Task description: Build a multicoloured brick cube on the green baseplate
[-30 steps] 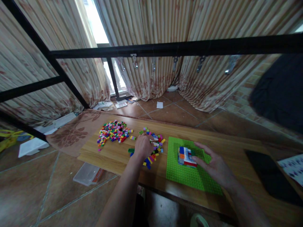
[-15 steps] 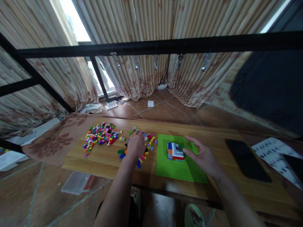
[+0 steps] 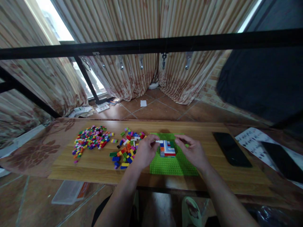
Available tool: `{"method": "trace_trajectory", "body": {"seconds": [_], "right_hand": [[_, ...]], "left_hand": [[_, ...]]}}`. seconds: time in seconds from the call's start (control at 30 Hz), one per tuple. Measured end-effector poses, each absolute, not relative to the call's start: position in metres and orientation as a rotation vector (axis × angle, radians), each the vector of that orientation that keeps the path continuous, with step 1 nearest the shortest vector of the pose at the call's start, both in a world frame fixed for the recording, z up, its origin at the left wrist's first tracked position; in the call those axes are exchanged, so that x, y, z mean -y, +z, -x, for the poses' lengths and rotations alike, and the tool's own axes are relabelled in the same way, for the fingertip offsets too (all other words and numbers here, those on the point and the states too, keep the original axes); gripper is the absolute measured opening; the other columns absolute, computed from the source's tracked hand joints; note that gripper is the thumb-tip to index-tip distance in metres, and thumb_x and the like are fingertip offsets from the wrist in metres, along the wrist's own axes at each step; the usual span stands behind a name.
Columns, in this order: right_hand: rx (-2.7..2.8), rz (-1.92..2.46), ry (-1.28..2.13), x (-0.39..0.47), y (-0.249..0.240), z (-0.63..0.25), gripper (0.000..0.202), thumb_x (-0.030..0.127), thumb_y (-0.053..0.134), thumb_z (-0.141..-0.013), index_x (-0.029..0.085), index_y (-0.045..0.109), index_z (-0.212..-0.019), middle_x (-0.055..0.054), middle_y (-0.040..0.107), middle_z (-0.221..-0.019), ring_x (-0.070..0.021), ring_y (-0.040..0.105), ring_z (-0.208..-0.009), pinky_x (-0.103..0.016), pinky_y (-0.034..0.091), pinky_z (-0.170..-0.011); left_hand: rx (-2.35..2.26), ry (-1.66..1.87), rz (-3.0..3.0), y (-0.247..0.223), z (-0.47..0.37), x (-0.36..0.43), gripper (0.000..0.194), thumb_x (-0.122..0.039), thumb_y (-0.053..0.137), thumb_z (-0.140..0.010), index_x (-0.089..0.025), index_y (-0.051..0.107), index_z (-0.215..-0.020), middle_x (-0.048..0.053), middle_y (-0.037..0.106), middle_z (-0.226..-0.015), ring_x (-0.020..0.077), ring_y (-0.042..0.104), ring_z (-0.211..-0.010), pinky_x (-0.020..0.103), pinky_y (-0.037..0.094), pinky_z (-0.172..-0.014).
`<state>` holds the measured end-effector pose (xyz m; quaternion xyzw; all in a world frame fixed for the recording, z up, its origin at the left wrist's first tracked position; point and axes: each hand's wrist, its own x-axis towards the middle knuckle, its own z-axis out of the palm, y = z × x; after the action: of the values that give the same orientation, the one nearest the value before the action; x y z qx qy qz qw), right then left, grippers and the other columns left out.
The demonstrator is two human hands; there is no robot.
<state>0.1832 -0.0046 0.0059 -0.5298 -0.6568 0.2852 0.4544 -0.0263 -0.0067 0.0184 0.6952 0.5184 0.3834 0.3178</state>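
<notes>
A green baseplate (image 3: 174, 167) lies on the wooden table, bearing a small block build (image 3: 168, 149) of white, blue, red, orange and green bricks. My left hand (image 3: 147, 150) is at the build's left side, thumb and forefinger pinched on a small white brick (image 3: 159, 141) by its upper left corner. On the other side, my right hand (image 3: 192, 150) hovers over the plate with its fingers apart, holding nothing. Loose mixed bricks (image 3: 128, 150) lie left of my left hand, partly covered by it.
A larger pile of small bricks (image 3: 91, 138) covers the table's left part. To the right lie a black phone (image 3: 232, 149) and a printed sheet (image 3: 251, 138) with another dark device (image 3: 281, 160). A black rail (image 3: 142, 46) crosses beyond the table.
My left hand has moved right from the loose bricks to the build, now with a white brick in its fingertips. My right hand stays beside the build. The view has shifted somewhat.
</notes>
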Motion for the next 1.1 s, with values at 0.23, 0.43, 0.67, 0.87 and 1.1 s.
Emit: {"method": "trace_trajectory", "body": {"seconds": [0.23,0.43,0.67,0.87,1.1], "right_hand": [[1.771,1.166,0.835,0.008,0.009,-0.176,0.026,0.037,0.061,-0.083,0.022,0.071,-0.102,-0.004,0.070,-0.090,-0.0190,0.065,-0.085,-0.034,0.051,-0.080],[1.772,1.210,0.880,0.008,0.008,-0.177,0.020,0.034,0.059,-0.083,0.022,0.072,-0.095,-0.003,0.071,-0.089,-0.0191,0.064,-0.085,-0.033,0.050,-0.078],[1.805,1.358,0.657,0.002,0.002,-0.194,0.020,0.032,0.053,-0.084,0.024,0.071,-0.091,-0.004,0.071,-0.090,-0.0214,0.065,-0.083,-0.037,0.050,-0.078],[1.902,1.407,0.568,0.001,-0.002,-0.193,0.020,0.028,0.051,-0.085,0.023,0.071,-0.088,-0.004,0.067,-0.085,-0.0207,0.063,-0.078,-0.036,0.049,-0.075],[1.877,1.428,0.513,-0.003,-0.010,-0.185,0.021,0.026,0.051,-0.087,0.022,0.071,-0.092,-0.005,0.067,-0.090,-0.0208,0.063,-0.083,-0.037,0.050,-0.079]], "left_hand": [[-1.203,1.059,-1.834,0.015,0.001,0.009,0.013,-0.014,0.053,-0.085,-0.017,0.064,-0.090,0.001,0.068,-0.085,0.0117,0.063,-0.077,0.022,0.049,-0.074],[-1.152,1.081,-1.767,0.011,-0.010,0.011,0.016,-0.016,0.051,-0.087,-0.018,0.065,-0.095,0.003,0.071,-0.091,0.0129,0.066,-0.084,0.023,0.051,-0.078],[-1.473,1.056,-1.755,0.005,0.003,0.001,0.022,-0.014,0.052,-0.085,-0.018,0.065,-0.102,0.006,0.071,-0.100,0.0154,0.066,-0.090,0.028,0.052,-0.084],[-1.689,0.943,-1.718,0.000,0.010,-0.007,0.024,-0.011,0.053,-0.082,-0.016,0.065,-0.102,0.008,0.071,-0.103,0.0180,0.066,-0.092,0.032,0.052,-0.087],[-1.663,0.875,-1.713,0.000,0.003,-0.007,0.028,-0.012,0.051,-0.083,-0.016,0.065,-0.107,0.009,0.071,-0.110,0.0185,0.066,-0.101,0.033,0.050,-0.094]]}}
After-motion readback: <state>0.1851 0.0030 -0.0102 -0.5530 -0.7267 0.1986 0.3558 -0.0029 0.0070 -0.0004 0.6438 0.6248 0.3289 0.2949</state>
